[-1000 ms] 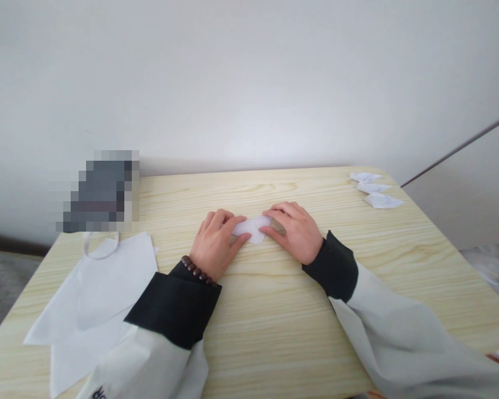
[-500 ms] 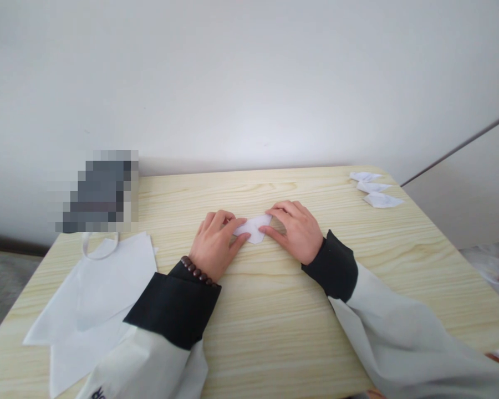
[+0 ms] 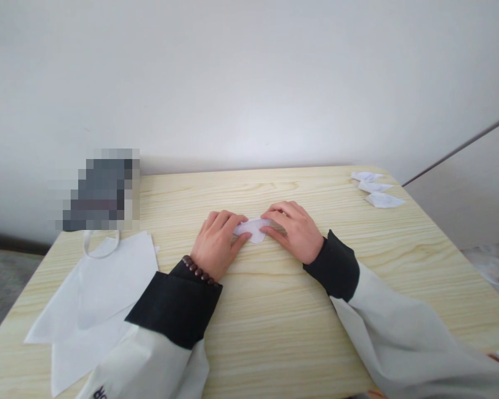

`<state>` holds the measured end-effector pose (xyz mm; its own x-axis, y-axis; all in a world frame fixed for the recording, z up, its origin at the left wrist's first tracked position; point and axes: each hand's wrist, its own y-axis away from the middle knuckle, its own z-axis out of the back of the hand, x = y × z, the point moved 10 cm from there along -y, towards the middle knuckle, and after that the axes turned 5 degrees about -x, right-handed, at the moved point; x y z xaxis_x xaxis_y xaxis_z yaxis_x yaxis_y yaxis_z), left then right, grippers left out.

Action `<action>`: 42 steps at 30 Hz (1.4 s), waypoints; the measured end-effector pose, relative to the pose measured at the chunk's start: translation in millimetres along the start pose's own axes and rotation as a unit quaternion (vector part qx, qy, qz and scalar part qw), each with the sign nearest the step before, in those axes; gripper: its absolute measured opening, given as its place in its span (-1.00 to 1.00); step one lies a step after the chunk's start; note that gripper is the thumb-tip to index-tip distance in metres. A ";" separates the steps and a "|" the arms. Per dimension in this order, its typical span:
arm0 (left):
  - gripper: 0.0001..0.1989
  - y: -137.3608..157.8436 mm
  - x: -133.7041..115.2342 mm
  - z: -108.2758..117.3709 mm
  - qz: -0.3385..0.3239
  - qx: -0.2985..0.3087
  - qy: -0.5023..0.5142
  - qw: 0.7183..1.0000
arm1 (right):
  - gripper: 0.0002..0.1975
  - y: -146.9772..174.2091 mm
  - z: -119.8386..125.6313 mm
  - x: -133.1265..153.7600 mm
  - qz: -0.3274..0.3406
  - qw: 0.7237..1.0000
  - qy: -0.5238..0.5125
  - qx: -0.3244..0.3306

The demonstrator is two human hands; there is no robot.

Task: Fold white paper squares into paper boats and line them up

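A small piece of folded white paper (image 3: 255,230) lies low over the middle of the table, between my two hands. My left hand (image 3: 217,241) pinches its left end with thumb and fingers; a dark bead bracelet circles that wrist. At the right end, my right hand (image 3: 295,231) grips the paper between thumb and fingertips. The paper's upper edge shows a narrow folded strip, while its lower part comes to a blunt point. Fingers cover both ends of the piece.
Several white paper sheets (image 3: 103,293) overlap on the left of the wooden table (image 3: 274,332), under a white loop (image 3: 102,255). Behind them stands a dark, pixelated object (image 3: 102,191). Three folded paper pieces (image 3: 385,200) sit at the far right, and a white wall (image 3: 249,83) rises behind.
The top edge of the paper is now folded down into a strip. My right fingertips have shifted slightly left along it, while my left hand has barely moved.
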<state>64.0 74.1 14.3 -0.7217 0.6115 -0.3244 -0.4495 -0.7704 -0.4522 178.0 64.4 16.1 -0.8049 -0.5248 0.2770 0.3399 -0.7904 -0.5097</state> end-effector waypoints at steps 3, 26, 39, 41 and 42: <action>-0.78 -0.2 0.4 -0.8 0.005 0.006 -0.004 1.000 | -0.76 -0.3 -1.0 1.9 0.006 1.000 -0.006 0.008; -0.83 10.0 -42.0 16.3 -0.076 -0.072 -0.220 0.970 | -0.78 9.5 -0.5 24.3 0.037 0.989 0.142 0.012; -0.81 9.8 -37.4 15.5 -0.050 -0.043 -0.236 0.970 | -0.64 7.1 -9.0 25.1 0.025 0.984 0.165 0.067; -0.81 9.5 -37.7 15.8 -0.045 -0.040 -0.238 0.969 | -0.67 7.6 -8.8 24.2 0.016 0.984 0.165 0.069; -0.81 9.4 -37.9 16.0 -0.044 -0.038 -0.239 0.969 | -0.68 8.1 -8.3 23.6 0.012 0.984 0.164 0.068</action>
<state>78.7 40.8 35.6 -0.8523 0.5063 0.1316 -0.4927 -0.6924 -0.5271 157.7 48.2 11.8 -0.9017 -0.4317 -0.0224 0.4049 -0.8253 -0.3936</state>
